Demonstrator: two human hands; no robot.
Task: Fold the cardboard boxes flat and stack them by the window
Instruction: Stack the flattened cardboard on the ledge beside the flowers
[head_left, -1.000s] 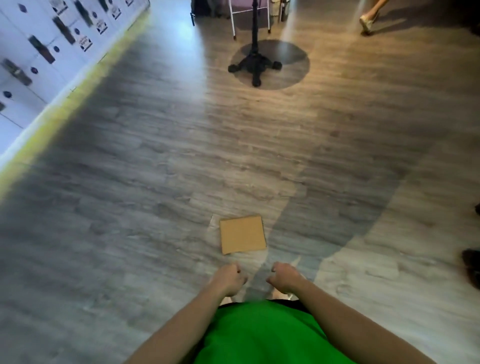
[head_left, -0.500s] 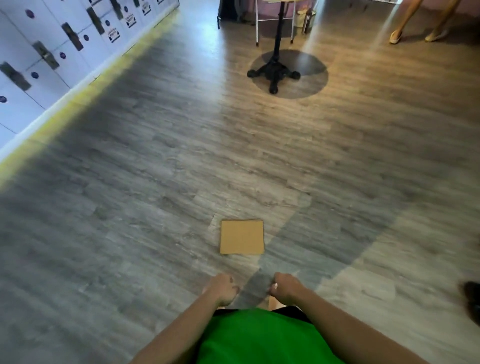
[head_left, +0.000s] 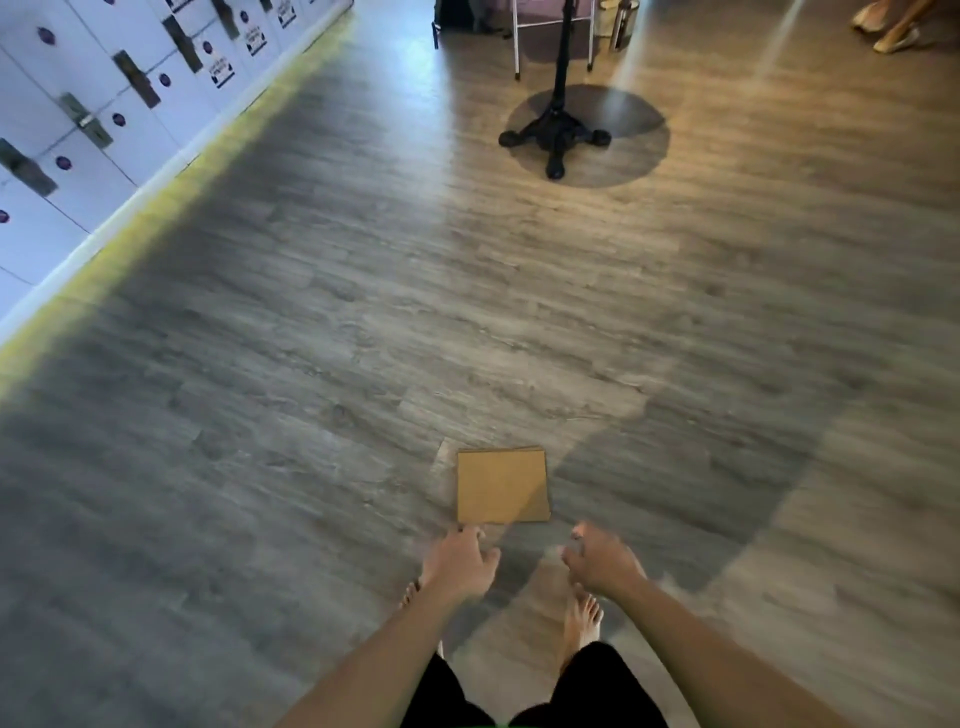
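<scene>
Flattened cardboard box (head_left: 502, 486): a thin square stack lying flat on the grey wood-plank floor (head_left: 260, 415), directly ahead of the person's bare feet. Left hand (head_left: 457, 564): reaches down toward the near left corner, fingers loosely curled, holding nothing; contact with the cardboard cannot be judged. Right hand (head_left: 600, 561): blurred, fingers partly curled, empty, apart from the box. Background: black pedestal base (head_left: 556, 137); white lockers (head_left: 104, 104) along the left wall.

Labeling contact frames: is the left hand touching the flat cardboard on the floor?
Cannot tell. In the head view the left hand has its fingers at the near left corner of the cardboard, but blur hides any contact or gap.
</scene>
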